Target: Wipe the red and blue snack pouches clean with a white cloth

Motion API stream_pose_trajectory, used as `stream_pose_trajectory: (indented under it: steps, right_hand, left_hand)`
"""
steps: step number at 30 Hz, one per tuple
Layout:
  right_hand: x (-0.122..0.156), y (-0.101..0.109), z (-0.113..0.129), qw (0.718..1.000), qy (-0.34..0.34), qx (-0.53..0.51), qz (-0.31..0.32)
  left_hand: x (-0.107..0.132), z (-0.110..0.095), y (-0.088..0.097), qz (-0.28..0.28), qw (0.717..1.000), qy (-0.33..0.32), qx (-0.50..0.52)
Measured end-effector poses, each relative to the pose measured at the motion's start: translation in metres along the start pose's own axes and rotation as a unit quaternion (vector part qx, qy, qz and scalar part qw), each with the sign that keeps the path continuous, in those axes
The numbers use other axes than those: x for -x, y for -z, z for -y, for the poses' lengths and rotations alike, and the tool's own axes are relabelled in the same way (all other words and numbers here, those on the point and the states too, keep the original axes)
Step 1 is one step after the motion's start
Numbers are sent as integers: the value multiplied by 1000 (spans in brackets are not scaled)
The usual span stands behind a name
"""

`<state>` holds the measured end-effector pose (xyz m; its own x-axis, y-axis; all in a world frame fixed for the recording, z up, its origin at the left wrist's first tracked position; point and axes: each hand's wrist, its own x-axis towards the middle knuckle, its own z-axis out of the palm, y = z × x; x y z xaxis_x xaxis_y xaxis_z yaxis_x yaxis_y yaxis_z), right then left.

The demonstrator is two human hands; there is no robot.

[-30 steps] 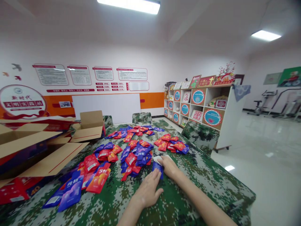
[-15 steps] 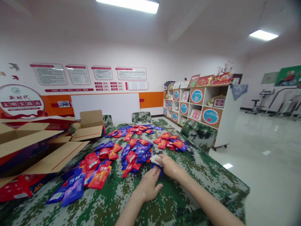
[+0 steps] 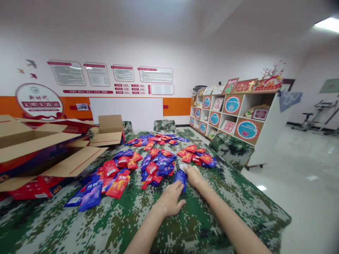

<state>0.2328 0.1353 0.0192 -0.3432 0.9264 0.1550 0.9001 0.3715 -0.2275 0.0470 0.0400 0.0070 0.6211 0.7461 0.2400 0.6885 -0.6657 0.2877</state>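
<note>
1. Centrally, the left hand (image 3: 169, 201) lies palm down, fingers spread flat, its fingertips pressing the near end of a small blue foil sachet (image 3: 181, 177) against the camouflage-print tablecloth (image 3: 127, 225); it pins the sachet and does not clasp it
2. Right hand (image 3: 194, 175) sits just beyond, fingers curled onto the far end of the same sachet, with a small white pad or wipe (image 3: 183, 167) touching its fingertips; whether the fingers actually pinch the pad cannot be told
3. Sachet position: flat on the cloth between the two hands, just beside the near edge of the central heap of red and blue foil sachets (image 3: 156, 165)
4. Surroundings: a smaller red-and-blue sachet cluster (image 3: 197, 158) to the right, a looser spread of larger sachets (image 3: 106, 183) to the left, and open brown cardboard cartons (image 3: 53, 155) along the left edge of the table
5. Risk, as a judgement: glossy foil on cloth may slide from under flat fingers if the pressure is uneven; a slip could push the sachet into the adjoining heap, where it would be hard to tell from its neighbours; the loose pad could likewise be dropped among them
</note>
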Motion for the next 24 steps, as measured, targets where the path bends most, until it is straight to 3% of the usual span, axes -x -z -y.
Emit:
stream_pose_trajectory:
  steps: [6,10,16,24]
  right_hand:
    - [2,-8,-5,999,8,28,-30]
    - [2,-9,-10,998,18,30,-53]
    - [1,-11,-16,997,14,25,-65]
    - [3,-20,-27,994,21,-28,-106]
  left_hand:
    - [-26,-13,5,-45,994,92,-49]
    - [-42,-13,6,-47,987,118,-100]
    - [-47,-16,9,-12,988,89,-129]
    - [-36,-23,13,-12,986,84,-144]
